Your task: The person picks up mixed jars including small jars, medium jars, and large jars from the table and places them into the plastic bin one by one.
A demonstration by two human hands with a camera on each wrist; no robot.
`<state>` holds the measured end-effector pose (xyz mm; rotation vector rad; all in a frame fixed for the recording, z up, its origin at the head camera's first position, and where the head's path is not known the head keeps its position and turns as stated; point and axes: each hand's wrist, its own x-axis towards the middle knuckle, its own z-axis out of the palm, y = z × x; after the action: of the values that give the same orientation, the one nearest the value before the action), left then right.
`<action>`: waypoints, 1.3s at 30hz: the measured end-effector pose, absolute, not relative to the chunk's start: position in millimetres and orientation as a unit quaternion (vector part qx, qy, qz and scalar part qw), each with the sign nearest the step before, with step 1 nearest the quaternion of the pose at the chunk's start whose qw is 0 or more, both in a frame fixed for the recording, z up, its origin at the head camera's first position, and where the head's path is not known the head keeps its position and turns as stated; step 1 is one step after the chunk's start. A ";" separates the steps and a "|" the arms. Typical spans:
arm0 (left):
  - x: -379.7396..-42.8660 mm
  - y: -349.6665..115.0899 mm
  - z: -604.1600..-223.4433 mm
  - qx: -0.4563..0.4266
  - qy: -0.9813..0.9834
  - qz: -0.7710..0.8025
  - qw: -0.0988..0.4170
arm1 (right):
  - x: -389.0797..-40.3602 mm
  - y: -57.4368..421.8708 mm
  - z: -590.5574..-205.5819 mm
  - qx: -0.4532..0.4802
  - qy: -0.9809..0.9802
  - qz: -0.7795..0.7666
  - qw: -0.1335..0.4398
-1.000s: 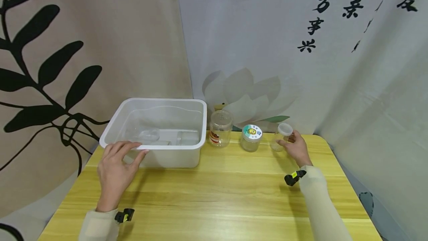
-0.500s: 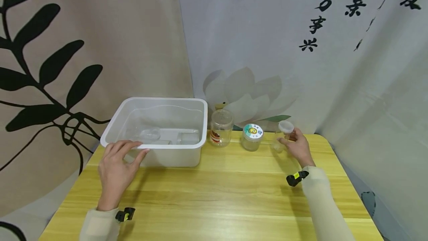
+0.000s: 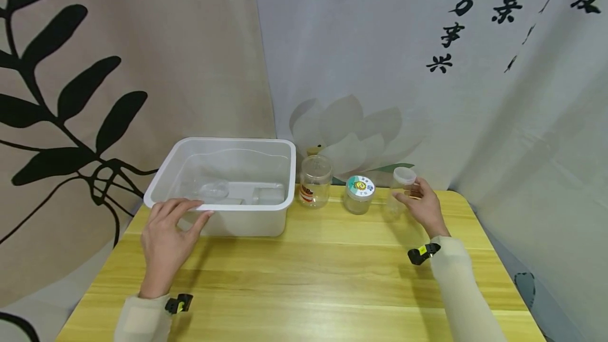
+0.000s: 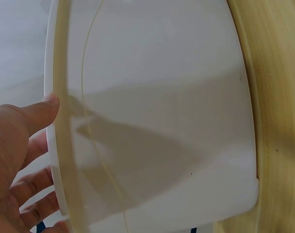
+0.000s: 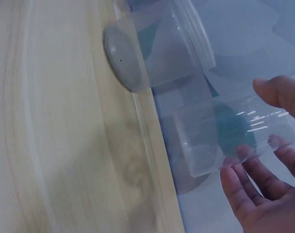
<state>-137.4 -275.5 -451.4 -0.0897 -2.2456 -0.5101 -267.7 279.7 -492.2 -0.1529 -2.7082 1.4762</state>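
Observation:
At the tub's near left corner, my left hand (image 3: pixel 163 244) holds the rim of a white plastic tub (image 3: pixel 256 223). The thumb lies outside and the fingers reach over the inside, as the left wrist view also shows. My right hand (image 3: pixel 425 212) grips a small clear plastic jar with a white lid (image 3: pixel 405 176) at the table's back right. Thumb and curled fingers hold its body (image 5: pixel 205 136) from both sides in the right wrist view, where a gap shows between its base and the table edge. Beside it stands a squat clear jar (image 3: pixel 357 203) with a printed round lid.
A taller clear jar (image 3: pixel 315 183) with a red label stands between the tub and the squat jar. Inside the tub lie clear containers (image 3: pixel 268 195). Behind the wooden table (image 3: pixel 304 289) hangs a printed curtain (image 3: pixel 356 41).
The small jar has risen slightly with my right hand, its lid now higher in the head view. My left hand stays on the tub's rim. The head view has shifted slightly.

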 end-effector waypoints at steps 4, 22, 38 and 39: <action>-137.7 -275.3 -451.0 -0.035 -0.890 -0.206 0.406 | -266.5 276.3 -486.8 -0.039 -0.876 0.479 0.037; -136.7 -274.6 -452.2 -0.033 -0.889 -0.203 0.409 | -265.7 258.2 -468.1 0.008 -0.869 0.491 0.063; -138.1 -275.5 -452.6 -0.030 -0.890 -0.202 0.407 | -262.6 240.7 -449.9 0.031 -0.864 0.500 0.058; -138.2 -275.6 -452.6 -0.031 -0.890 -0.201 0.407 | -262.7 239.3 -449.1 0.034 -0.863 0.500 0.058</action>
<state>-138.2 -275.6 -452.6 -0.0777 -2.2441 -0.5077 -262.7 239.3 -449.1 0.1017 -2.6157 1.5159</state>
